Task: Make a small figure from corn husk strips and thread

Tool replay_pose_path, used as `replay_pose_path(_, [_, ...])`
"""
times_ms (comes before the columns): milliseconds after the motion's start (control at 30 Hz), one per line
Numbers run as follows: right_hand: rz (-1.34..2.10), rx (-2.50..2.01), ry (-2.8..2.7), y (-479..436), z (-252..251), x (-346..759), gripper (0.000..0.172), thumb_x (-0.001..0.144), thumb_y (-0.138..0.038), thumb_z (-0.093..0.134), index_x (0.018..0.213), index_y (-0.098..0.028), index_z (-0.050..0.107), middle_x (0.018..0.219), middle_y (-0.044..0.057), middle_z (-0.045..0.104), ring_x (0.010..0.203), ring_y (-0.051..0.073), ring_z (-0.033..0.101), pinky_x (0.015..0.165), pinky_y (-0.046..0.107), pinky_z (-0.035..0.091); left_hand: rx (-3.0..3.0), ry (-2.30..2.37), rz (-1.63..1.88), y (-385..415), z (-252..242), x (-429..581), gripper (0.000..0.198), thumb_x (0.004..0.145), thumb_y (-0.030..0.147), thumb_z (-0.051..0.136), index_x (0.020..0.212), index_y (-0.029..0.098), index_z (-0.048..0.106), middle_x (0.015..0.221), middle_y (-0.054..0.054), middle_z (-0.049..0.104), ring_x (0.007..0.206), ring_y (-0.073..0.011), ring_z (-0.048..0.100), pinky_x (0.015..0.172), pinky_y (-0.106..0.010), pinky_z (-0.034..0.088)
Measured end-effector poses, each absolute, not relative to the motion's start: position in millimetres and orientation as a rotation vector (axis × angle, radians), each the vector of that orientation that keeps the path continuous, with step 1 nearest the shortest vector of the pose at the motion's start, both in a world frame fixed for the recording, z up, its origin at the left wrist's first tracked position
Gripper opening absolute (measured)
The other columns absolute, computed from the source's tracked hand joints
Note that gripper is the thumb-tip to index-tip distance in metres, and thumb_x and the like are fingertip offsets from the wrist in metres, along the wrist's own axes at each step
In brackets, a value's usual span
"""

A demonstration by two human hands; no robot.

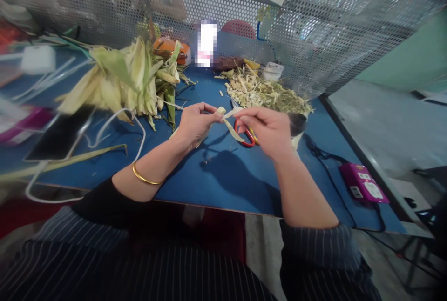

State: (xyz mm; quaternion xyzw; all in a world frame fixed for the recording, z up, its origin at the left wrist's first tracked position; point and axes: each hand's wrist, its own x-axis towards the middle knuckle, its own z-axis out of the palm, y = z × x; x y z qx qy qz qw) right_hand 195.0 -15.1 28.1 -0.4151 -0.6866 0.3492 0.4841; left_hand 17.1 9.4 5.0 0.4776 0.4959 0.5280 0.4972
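Observation:
Both my hands are raised over the blue table (223, 175), pinching one pale strip of corn husk (231, 126) between them. My left hand (195, 122), with a gold bangle on its wrist, grips the strip's left end with closed fingers. My right hand (270, 129) pinches the right end, fingers curled. The strip hangs down in a loop between the hands. Red-handled scissors (244, 137) lie on the table just under my right hand.
A pile of green and yellow corn husks (132, 80) lies at the back left. A heap of husk scraps (268, 94) sits behind my right hand. A black phone (57, 136) with a white cable lies at left, a magenta power strip (363, 183) at right. A perforated metal screen (314, 17) stands behind.

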Motion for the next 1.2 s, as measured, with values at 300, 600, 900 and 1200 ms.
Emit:
replay_pose_path(300, [0.781, -0.970, -1.646, -15, 25, 195, 0.013, 0.080, -0.031, 0.068, 0.090, -0.024, 0.072, 0.076, 0.001, 0.068, 0.071, 0.016, 0.065, 0.068, 0.034, 0.054, 1.147, 1.192, 1.272, 9, 6, 17, 0.018, 0.058, 0.021, 0.078, 0.067, 0.015, 0.064, 0.058, 0.001, 0.061, 0.048, -0.0060, 0.043, 0.048, -0.024, 0.033])
replay_pose_path(600, [0.295, -1.068, -1.862, -14, 26, 191, 0.016, 0.082, -0.021, 0.060, 0.066, -0.021, 0.063, 0.081, 0.001, 0.052, 0.083, 0.016, 0.054, 0.079, 0.034, 0.044, 1.185, 1.185, 1.293, 7, 5, 20, 0.016, 0.061, 0.019, 0.076, 0.070, 0.015, 0.064, 0.064, -0.003, 0.066, 0.058, -0.0101, 0.054, 0.054, -0.025, 0.041])
replay_pose_path(900, [0.255, -1.153, -1.818, -17, 22, 185, 0.019, 0.075, -0.014, 0.058, 0.058, -0.020, 0.055, 0.080, 0.002, 0.052, 0.079, 0.016, 0.054, 0.073, 0.033, 0.044, 1.212, 1.206, 1.326, 6, 2, 21, 0.016, 0.063, 0.022, 0.077, 0.070, 0.016, 0.064, 0.067, -0.004, 0.067, 0.064, -0.0130, 0.060, 0.057, -0.026, 0.047])
replay_pose_path(1200, [0.245, -1.173, -1.770, -15, 14, 181, 0.019, 0.073, -0.012, 0.058, 0.056, -0.020, 0.055, 0.077, 0.001, 0.051, 0.076, 0.016, 0.052, 0.070, 0.032, 0.042, 1.294, 1.186, 1.393, 9, -10, 21, 0.019, 0.064, 0.026, 0.074, 0.078, 0.015, 0.066, 0.071, -0.004, 0.070, 0.066, -0.0135, 0.065, 0.064, -0.026, 0.049])
